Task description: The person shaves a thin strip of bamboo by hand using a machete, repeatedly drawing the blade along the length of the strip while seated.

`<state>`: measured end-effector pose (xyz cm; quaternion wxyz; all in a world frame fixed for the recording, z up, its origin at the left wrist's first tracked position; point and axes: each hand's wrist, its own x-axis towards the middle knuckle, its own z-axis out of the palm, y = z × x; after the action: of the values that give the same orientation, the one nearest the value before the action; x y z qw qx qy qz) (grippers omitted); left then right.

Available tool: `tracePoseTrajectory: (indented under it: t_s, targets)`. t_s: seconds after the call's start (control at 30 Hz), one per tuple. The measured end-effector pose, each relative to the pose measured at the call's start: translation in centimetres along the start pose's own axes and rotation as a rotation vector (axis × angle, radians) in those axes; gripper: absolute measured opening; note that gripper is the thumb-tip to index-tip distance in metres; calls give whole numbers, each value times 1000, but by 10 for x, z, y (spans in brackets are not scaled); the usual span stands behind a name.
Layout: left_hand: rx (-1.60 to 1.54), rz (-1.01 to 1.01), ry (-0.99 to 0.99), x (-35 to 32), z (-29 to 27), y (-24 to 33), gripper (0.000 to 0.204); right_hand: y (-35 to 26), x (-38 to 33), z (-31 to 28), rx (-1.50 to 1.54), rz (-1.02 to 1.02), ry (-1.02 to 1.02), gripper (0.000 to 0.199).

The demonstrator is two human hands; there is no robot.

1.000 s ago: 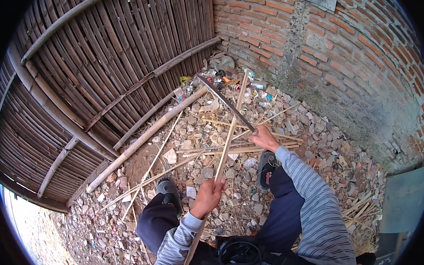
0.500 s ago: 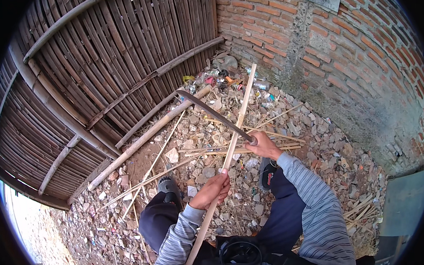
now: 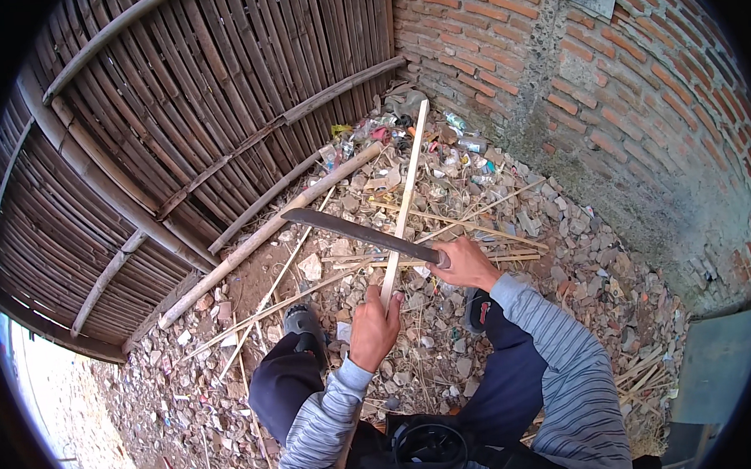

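My left hand is closed around a long pale strip of split bamboo, thumb along one side. The strip slants up and away from my lap, its far end over the rubble by the wall corner. A machete with a dark blade is gripped by its handle in my right hand. Its blade crosses the strip a short way beyond my left hand, the tip pointing left. Part of the strip's near end is hidden behind my left hand and sleeve.
Stones and rubble cover the ground, with thin bamboo strips lying on it. A thick bamboo pole lies along the slatted bamboo wall at left. A brick wall rises at right. Litter gathers in the corner. My shoes flank the work.
The strip's far end has swung left. My left hand has turned and shifted slightly forward along it. The machete's tip has come lower and left, its blade now crossing the strip nearer my left hand.
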<state>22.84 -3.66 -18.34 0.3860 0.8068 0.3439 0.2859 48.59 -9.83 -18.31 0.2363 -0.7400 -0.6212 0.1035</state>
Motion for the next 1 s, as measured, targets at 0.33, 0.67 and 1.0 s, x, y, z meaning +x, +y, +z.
tracePoseTrajectory:
  t_s: [0.33,0.67,1.0]
  targets:
    - [208,10,25,2,-2,-6,33,-18,-5,12,-35,-142,-44,33]
    - [47,88,-1,-3,-3,-9,36,1,9,9,155,59,25,22]
    - [-415,-260,-234,5,-13,-7,35,-14,1,6,90,-26,-84,26]
